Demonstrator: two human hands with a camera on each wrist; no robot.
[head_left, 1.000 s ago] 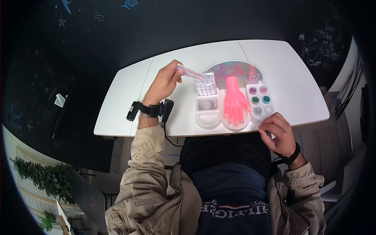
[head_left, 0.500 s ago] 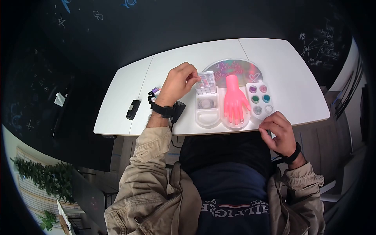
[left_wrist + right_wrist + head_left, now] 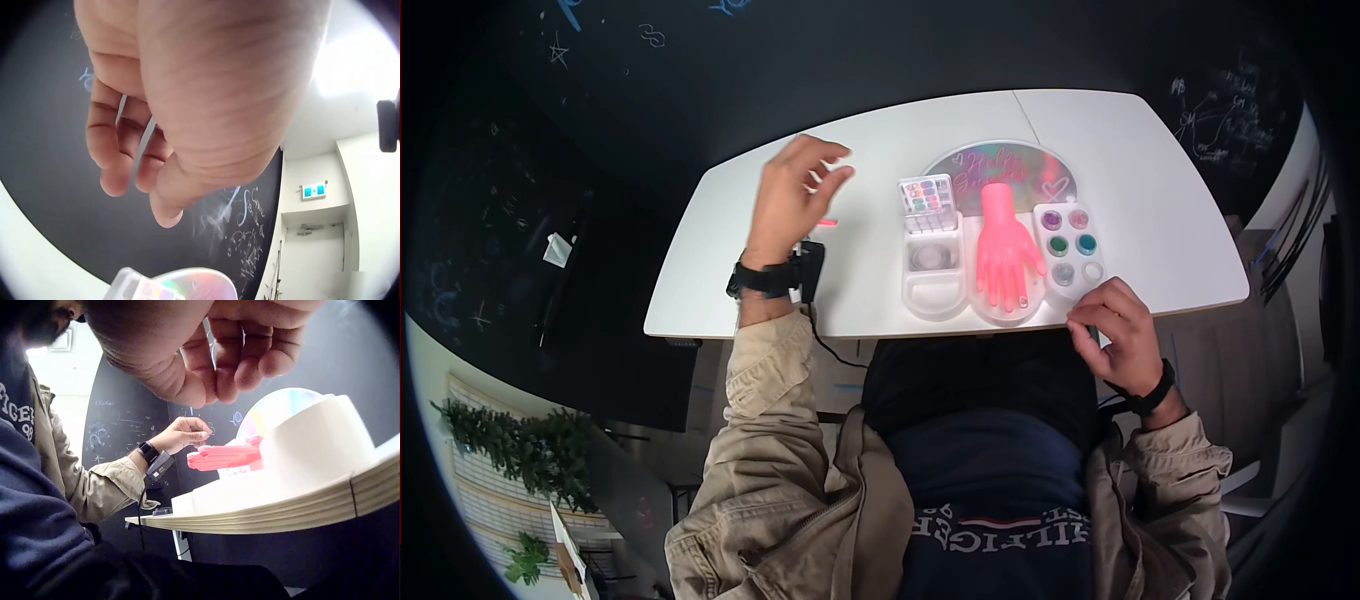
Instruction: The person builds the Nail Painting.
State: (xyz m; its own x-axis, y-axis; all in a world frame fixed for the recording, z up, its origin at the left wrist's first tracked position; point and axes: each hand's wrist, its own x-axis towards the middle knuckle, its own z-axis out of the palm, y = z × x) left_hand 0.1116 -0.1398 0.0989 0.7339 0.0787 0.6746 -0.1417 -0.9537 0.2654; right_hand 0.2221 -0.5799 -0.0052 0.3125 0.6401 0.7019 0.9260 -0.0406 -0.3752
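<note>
My left hand [image 3: 792, 196] is raised over the left part of the table, fingers loosely bent with a gap to the thumb and nothing between them, as the left wrist view also shows. To its right a clear box [image 3: 927, 204] with a colourful sheet stands tilted in the white tray [image 3: 935, 295]. The pink model hand [image 3: 1005, 258] lies on the tray's middle, fingers toward the person. My right hand [image 3: 1118, 335] hangs loosely curled and empty at the table's front edge, by the pots of coloured glitter [image 3: 1058, 245].
A round iridescent board [image 3: 1040, 180] with pink lettering stands behind the pink hand. A small pink item [image 3: 827, 223] lies beside my left wrist. From the wrist camera a black cable [image 3: 832, 350] runs over the table's front edge. A dark wall with chalk drawings rises behind.
My left hand has let go of the clear box and moved away to the left. The colourful sheet has gone from the left hand to the box. My right hand stays almost still.
</note>
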